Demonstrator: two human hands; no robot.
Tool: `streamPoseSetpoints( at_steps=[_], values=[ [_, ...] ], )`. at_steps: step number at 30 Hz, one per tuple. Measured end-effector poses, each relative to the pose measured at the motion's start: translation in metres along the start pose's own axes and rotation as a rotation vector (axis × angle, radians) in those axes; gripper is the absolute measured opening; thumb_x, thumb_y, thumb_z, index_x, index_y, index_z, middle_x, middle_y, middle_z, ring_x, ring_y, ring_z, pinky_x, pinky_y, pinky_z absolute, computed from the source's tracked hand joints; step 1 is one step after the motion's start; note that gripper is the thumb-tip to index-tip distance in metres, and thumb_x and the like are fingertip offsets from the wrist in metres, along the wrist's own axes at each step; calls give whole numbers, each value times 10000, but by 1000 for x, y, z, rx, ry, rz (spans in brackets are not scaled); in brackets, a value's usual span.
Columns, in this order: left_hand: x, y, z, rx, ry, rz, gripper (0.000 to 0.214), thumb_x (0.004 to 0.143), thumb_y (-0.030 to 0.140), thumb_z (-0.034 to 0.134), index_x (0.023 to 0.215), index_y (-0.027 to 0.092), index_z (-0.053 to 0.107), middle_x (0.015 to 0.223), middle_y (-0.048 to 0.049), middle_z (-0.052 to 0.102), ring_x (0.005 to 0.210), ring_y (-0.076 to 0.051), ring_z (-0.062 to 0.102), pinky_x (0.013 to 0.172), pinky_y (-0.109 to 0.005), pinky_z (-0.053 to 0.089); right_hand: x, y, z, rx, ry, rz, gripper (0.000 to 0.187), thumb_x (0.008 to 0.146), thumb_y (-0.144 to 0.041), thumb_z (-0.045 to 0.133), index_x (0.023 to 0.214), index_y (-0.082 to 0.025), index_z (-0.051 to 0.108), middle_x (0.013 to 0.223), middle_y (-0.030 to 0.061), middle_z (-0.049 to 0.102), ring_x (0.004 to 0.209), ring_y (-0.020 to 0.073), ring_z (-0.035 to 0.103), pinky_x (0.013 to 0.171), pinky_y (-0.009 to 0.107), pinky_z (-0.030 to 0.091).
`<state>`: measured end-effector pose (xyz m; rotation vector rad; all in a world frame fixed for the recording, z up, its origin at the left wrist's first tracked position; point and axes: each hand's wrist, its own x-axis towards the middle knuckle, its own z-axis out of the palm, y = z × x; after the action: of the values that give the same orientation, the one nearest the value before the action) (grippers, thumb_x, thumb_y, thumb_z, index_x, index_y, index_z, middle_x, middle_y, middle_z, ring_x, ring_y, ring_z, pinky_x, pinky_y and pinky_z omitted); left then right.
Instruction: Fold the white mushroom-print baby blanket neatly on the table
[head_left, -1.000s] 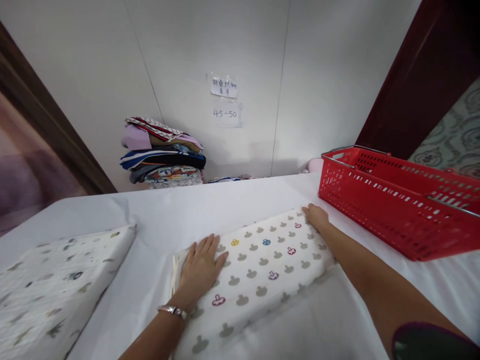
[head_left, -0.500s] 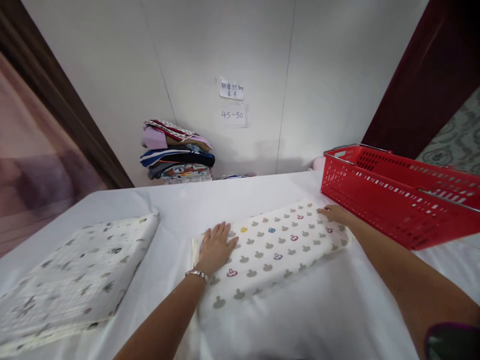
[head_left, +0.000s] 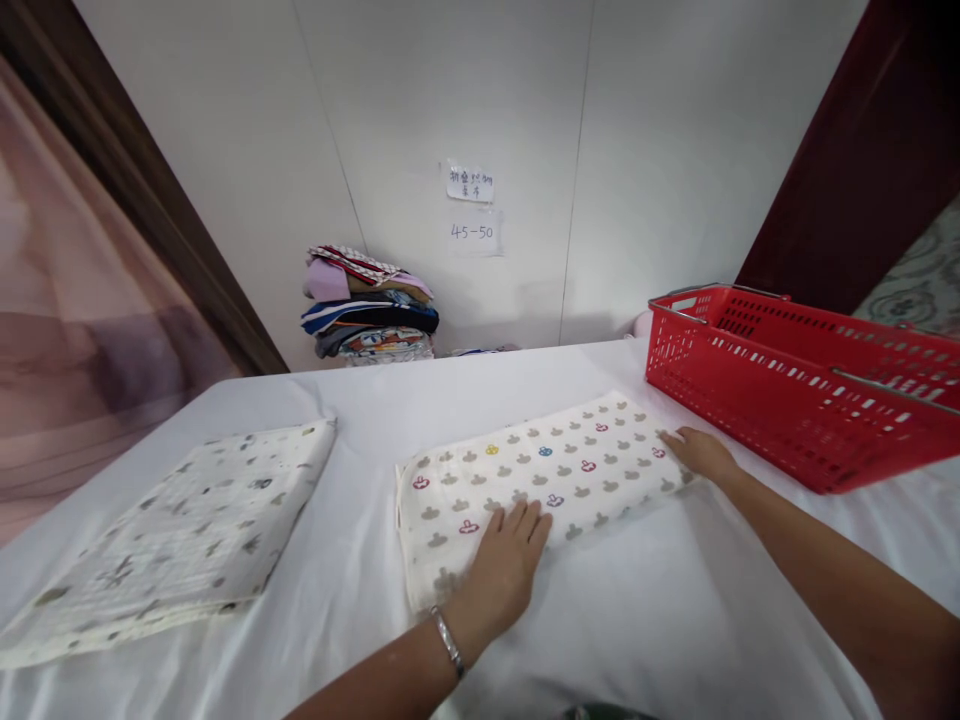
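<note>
A folded white cloth (head_left: 559,470) with grey, red, blue and yellow mushroom prints lies flat on the white-covered table, slightly angled. My left hand (head_left: 506,565), a silver bracelet at its wrist, rests flat on the cloth's near edge with fingers stretched out. At the cloth's right end, my right hand (head_left: 697,453) touches the edge with its fingertips; its fingers are extended, and the thumb is partly hidden. To the left lies a second folded cloth (head_left: 195,520), white with small grey and green prints, apart from both hands.
A red plastic basket (head_left: 795,400) with metal handles stands on the table (head_left: 480,390) at the right. Behind the table's far edge, a stack of folded fabrics (head_left: 371,305) leans near the wall. Two paper notes (head_left: 472,233) are on the wall. A pinkish curtain (head_left: 97,300) hangs at left.
My left hand has slid from the cloth's left end rightward and nearer, to its front edge. My right hand has shifted slightly outward and down. The view has turned a little left.
</note>
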<state>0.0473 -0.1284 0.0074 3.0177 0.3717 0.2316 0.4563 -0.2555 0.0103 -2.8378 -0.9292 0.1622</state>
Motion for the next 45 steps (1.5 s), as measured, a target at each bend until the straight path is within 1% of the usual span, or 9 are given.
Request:
streamPoseSetpoints(
  at_steps=[4, 9, 13, 18, 21, 24, 29, 38, 45],
  values=[
    [-1, -4, 9, 50, 12, -7, 667, 756, -30, 345, 1390, 178, 332, 1433, -86, 384, 1343, -255, 300, 1062, -439, 318, -18, 3, -1, -7, 47, 39, 570, 836, -628, 338, 1015, -168, 622, 961, 139, 675, 938, 300, 616, 743, 368, 443],
    [-6, 1, 3, 22, -21, -10, 733, 695, -91, 316, 1377, 175, 357, 1435, -70, 384, 1352, -254, 281, 1073, -437, 319, -33, 10, 0, -45, 34, 41, 561, 863, -601, 289, 1013, -175, 621, 934, 139, 677, 916, 293, 624, 725, 365, 444],
    [-6, -3, -11, -108, -80, -21, 642, 759, 21, 415, 1376, 191, 371, 1439, -70, 376, 1339, -246, 313, 1083, -440, 320, -29, 2, -6, -159, 40, -6, 506, 887, -520, 301, 1031, -151, 615, 978, 167, 660, 937, 308, 616, 749, 399, 454],
    [16, -36, -33, -106, 19, -210, 527, 893, 435, 418, 1357, 184, 414, 1451, -102, 346, 1355, -257, 279, 1096, -478, 270, -32, -65, -2, -79, 242, -453, 480, 885, -391, 356, 1253, -118, 499, 1309, 179, 499, 1216, 269, 453, 992, 390, 357],
    [28, -64, -33, 74, 59, -368, 549, 889, 477, 409, 1343, 171, 442, 1465, -120, 315, 1377, -295, 207, 1104, -541, 171, -33, -121, 10, 23, 145, -641, 540, 878, -415, 375, 1342, -145, 421, 1452, 139, 341, 1347, 244, 276, 1071, 400, 264],
    [25, -92, -23, 177, 52, -546, 615, 871, 549, 386, 1350, 168, 440, 1476, -137, 284, 1378, -326, 187, 1087, -578, 127, -24, -151, 19, 4, 27, -627, 604, 890, -464, 343, 1410, -159, 319, 1514, 103, 210, 1393, 248, 136, 1104, 454, 161],
    [6, -117, -5, 171, 47, -631, 687, 866, 613, 308, 1388, 175, 389, 1478, -142, 282, 1367, -340, 211, 1085, -549, 144, -3, -132, 31, -41, -58, -367, 653, 889, -557, 290, 1428, -189, 280, 1523, 75, 188, 1392, 262, 134, 1101, 478, 127],
    [5, -115, -4, 203, 86, -600, 676, 862, 595, 320, 1362, 153, 432, 1458, -154, 321, 1356, -349, 236, 1086, -541, 136, 5, -120, 33, -47, -69, -362, 643, 888, -567, 282, 1428, -217, 284, 1529, 53, 169, 1396, 247, 120, 1111, 452, 114],
    [4, -119, 2, 260, 124, -576, 665, 862, 585, 313, 1357, 160, 441, 1445, -147, 348, 1340, -353, 269, 1079, -541, 153, 27, -90, 26, -62, -49, -203, 655, 894, -558, 257, 1445, -205, 238, 1533, 44, 144, 1397, 237, 121, 1099, 505, 138]
  ],
)
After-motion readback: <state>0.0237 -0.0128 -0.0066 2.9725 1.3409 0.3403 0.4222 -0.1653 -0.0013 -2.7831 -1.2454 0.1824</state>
